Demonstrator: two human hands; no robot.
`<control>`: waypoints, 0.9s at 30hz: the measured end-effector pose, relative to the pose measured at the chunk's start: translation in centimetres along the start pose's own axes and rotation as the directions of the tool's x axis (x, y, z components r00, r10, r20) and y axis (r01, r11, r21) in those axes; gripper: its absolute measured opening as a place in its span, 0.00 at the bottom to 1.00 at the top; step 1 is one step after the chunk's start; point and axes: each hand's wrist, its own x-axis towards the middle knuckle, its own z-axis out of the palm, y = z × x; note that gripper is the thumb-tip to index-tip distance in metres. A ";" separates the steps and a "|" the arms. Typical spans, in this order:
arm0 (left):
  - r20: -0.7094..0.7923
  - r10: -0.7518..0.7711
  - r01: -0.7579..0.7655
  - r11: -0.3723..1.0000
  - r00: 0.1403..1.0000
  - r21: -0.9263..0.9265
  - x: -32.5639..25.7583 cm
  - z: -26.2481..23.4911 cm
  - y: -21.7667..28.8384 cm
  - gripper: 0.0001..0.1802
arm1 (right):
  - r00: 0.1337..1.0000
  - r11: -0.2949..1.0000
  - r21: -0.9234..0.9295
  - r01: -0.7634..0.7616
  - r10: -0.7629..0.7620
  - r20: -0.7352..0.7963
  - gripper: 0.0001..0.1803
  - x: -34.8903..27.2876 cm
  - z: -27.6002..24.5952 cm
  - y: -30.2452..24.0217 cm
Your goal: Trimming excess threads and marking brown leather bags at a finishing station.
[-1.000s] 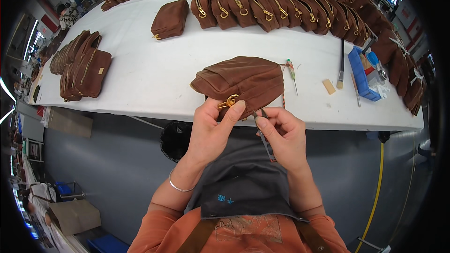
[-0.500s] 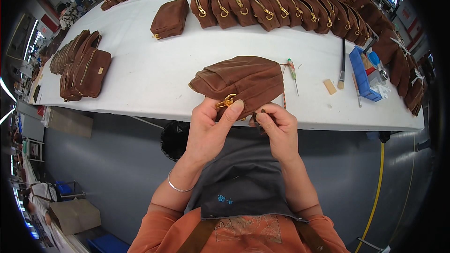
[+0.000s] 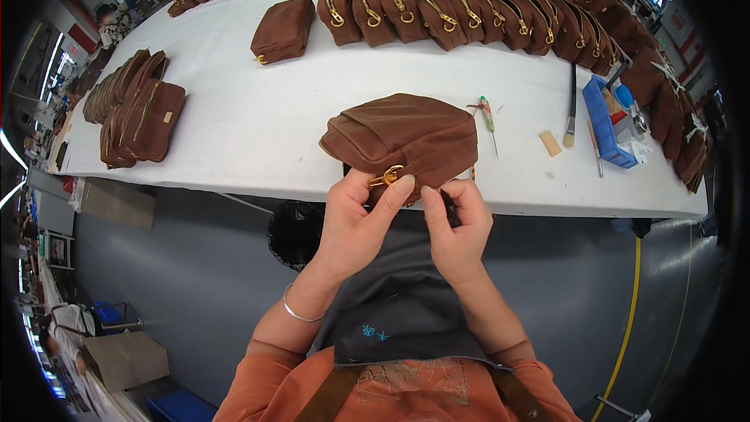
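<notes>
A brown pouch (image 3: pixel 402 131) with a gold zipper along its left end rests at the table's front edge, tilted toward me. My left hand (image 3: pixel 353 215) grips its near end, thumb pressed beside a gold ring and clasp (image 3: pixel 388 177). At the pouch's near right corner, my right hand (image 3: pixel 459 223) is closed, its thumb against the fabric. A small dark object (image 3: pixel 450 207) shows between those fingers and the palm; its kind is mostly hidden. The pouch's underside is out of sight.
Rows of brown zippered pouches (image 3: pixel 437 4) line the far side; one pouch (image 3: pixel 285 30) lies apart. More pouches (image 3: pixel 144 113) stand at left. Rightward are a green-handled awl (image 3: pixel 487 121), tan block (image 3: pixel 550 144), brush (image 3: pixel 571 117) and blue tray (image 3: pixel 601 121). A black-lined bin (image 3: pixel 294 234) stands below.
The pouch has shifted slightly right. My right hand has drawn closer to my left, its thumb now at the pouch's edge, and the dark object has moved deeper into the fingers.
</notes>
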 end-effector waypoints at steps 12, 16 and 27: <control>0.006 0.008 -0.009 0.998 1.000 0.063 0.1 -0.1 0.1 0.14 | 0.972 0.891 0.389 -0.232 0.199 0.124 0.08 0.1 -0.6 0.5; 0.001 0.014 -0.014 0.999 1.000 0.043 0.0 0.0 0.2 0.13 | 0.983 0.982 -0.055 0.182 -0.182 0.010 0.07 0.1 -0.5 0.9; -0.015 0.093 -0.086 0.966 0.996 0.243 1.0 -1.2 -1.1 0.13 | 0.994 0.903 0.424 -0.065 0.023 0.103 0.09 -0.1 -1.7 -0.4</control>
